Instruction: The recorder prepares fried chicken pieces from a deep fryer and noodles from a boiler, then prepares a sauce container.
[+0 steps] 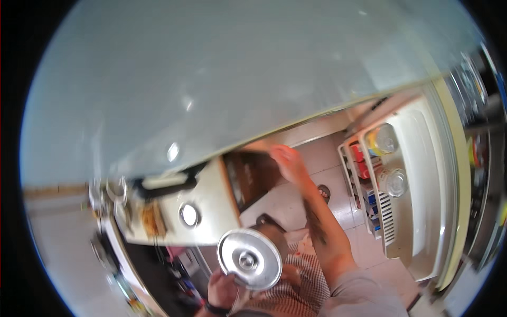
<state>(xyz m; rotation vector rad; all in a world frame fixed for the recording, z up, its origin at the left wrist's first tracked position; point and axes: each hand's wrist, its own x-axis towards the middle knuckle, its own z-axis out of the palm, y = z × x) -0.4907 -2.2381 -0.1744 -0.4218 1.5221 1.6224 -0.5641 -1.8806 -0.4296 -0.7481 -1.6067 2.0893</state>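
My left hand point(222, 289), with a black band on its wrist, grips a pot point(279, 241) by a dark side handle at the lower centre. A round, shiny metal lid point(259, 247) with a central knob covers the pot. My right hand point(288, 162) reaches forward under the front edge of a large pale grey-blue surface, apparently a refrigerator's top point(237, 79). Reddish light falls on it; its blurred fingers look bent, and I cannot tell whether they hold anything. To its right stands the open refrigerator door point(424, 190), with cans point(392, 180) in a white rack.
On the left is a pale countertop point(206, 226) with a bright round object point(189, 215) and a blurred brown item point(152, 220). Red and blue packages point(360, 160) fill lower door racks. A sandalled foot point(324, 192) rests on the tiled floor point(321, 154).
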